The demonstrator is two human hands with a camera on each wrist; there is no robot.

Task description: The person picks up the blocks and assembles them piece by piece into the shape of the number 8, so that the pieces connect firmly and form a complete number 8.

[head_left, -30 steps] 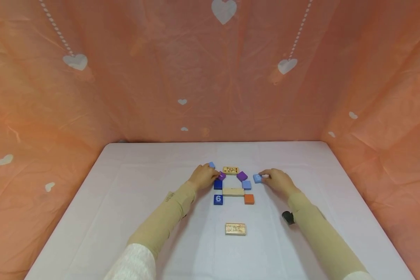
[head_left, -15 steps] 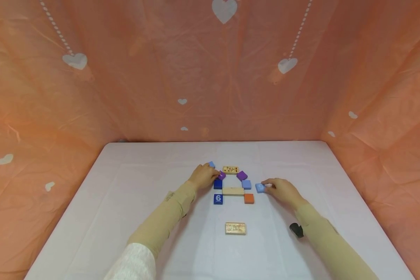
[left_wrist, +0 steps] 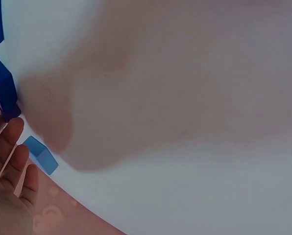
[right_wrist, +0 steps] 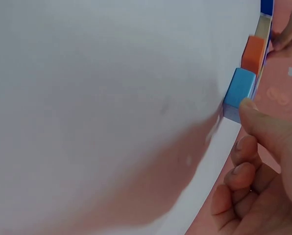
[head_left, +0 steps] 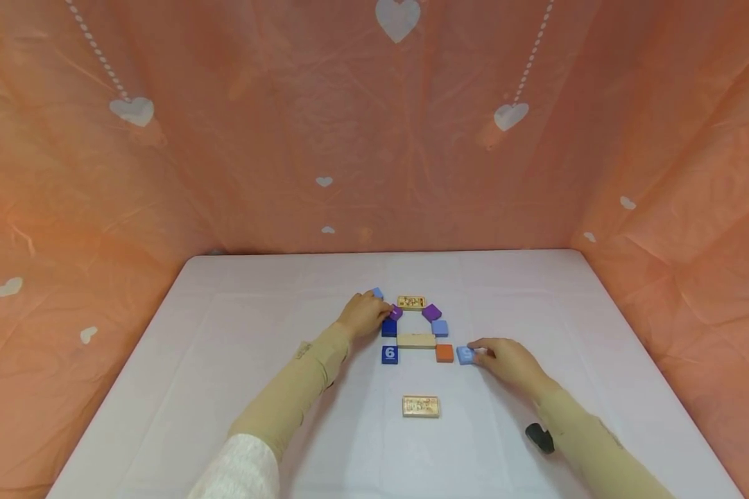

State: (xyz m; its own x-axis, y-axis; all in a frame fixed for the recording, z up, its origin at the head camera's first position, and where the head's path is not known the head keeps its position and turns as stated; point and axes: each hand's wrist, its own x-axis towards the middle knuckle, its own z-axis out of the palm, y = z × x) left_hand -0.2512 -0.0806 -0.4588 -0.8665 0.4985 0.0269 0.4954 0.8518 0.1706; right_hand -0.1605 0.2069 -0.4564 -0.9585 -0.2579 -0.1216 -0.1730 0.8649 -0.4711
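My right hand (head_left: 507, 360) pinches a light-blue number block (head_left: 465, 355) between thumb and fingers, just right of an orange block (head_left: 444, 353). In the right wrist view the thumb presses the near end of this light-blue block (right_wrist: 240, 90). At the upper left of the block layout, my left hand (head_left: 363, 314) holds a purple block (head_left: 397, 313) at its fingertips. Behind that hand lies another light-blue block (head_left: 377, 294), partly covered. A dark blue block (head_left: 390, 328) sits right below the purple one, with a blue block marked 6 (head_left: 390, 355) further forward.
A plain wooden plank (head_left: 416, 341) bridges the layout's middle. A printed wooden tile (head_left: 410, 302) tops it, beside a second purple block (head_left: 432, 313) and a light-blue one (head_left: 440, 328). Another printed tile (head_left: 421, 407) lies nearer on the white table (head_left: 162, 388).
My right hand has brought its light-blue block toward me, from beside the upper blocks down to beside the orange block. The left hand has stayed on the purple block.
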